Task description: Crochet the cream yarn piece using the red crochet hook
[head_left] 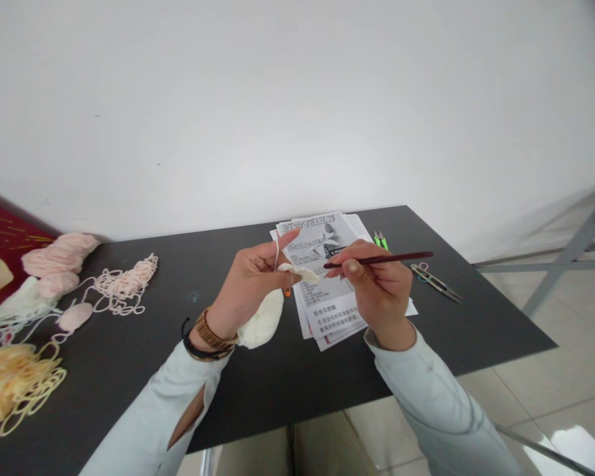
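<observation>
Between the thumb and fingers of my left hand [258, 284] is a small cream crochet piece [305, 273]. A strand of yarn [277, 252] runs up over its raised index finger. My right hand [384, 284] grips a dark red crochet hook [401, 258] like a pen, its tip pointing left, a short way from the crochet piece. Below my left wrist lies a cream ball of yarn [262, 322], partly hidden by the hand. Printed pattern sheets [334, 311] lie under and behind both hands. A small orange marker [287, 291] shows beside the left fingers.
Thread snips [436, 283] and a bright green tool [380, 239] lie right of the papers on the black table [178, 370]. Pink yarn [129, 284], yellow yarn [17, 383] and a red bag [4, 244] are at the left. A white wall [258, 119] stands behind.
</observation>
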`<state>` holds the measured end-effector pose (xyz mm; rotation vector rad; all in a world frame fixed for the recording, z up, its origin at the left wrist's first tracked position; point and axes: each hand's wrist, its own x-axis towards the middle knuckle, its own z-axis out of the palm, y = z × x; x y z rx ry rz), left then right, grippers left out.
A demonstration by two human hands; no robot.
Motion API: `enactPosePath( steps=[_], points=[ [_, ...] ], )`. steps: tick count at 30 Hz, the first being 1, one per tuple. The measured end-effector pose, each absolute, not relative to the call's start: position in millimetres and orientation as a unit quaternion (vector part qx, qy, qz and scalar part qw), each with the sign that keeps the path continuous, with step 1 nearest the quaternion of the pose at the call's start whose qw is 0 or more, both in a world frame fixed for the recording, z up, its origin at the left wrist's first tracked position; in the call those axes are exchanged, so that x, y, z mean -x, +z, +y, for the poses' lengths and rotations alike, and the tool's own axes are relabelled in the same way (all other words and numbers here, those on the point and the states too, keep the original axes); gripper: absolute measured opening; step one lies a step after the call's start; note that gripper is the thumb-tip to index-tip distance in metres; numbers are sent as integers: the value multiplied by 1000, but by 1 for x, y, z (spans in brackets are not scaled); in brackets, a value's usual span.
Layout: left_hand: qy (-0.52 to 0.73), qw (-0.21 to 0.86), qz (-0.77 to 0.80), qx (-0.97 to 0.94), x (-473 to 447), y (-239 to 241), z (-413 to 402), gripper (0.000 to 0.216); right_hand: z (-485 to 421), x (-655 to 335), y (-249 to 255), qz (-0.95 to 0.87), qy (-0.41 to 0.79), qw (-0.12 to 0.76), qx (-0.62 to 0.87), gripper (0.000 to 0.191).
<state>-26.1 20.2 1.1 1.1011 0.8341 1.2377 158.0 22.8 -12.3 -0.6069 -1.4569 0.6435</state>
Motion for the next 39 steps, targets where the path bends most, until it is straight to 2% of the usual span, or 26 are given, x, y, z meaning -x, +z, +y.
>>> enactPosePath(
  steps=[6, 11, 15, 21, 26, 32, 36, 39],
  points=[
    [471, 663, 345, -469, 28, 4, 17, 58, 29, -157, -11, -541, 449, 658, 269, 18],
    [536, 587, 353, -494, 27, -3, 18, 54, 40, -151, -11, -385, 630, 600, 309, 22],
    [613, 525, 352, -474, 20, -13, 19, 54, 44, -146, -13, -293, 719, 557, 295, 21],
    [627, 491, 366, -482, 17, -15, 20, 41, 42, -144, -15, -293, 709, 564, 307, 20],
    [535, 469, 405, -574, 29, 0, 21, 37, 39, -141, -15, -339, 653, 593, 328, 20],
    [495, 362, 436, -658, 38, 7, 25, 21, 38, -137, -17, -356, 654, 588, 316, 20],
    [526, 391, 433, -619, 33, 4, 25, 8, 39, -138, -18, -336, 684, 573, 303, 19],
    [588, 438, 414, -539, 25, 0, 24, 26, 41, -139, -19, -308, 706, 563, 300, 21]
  ],
)
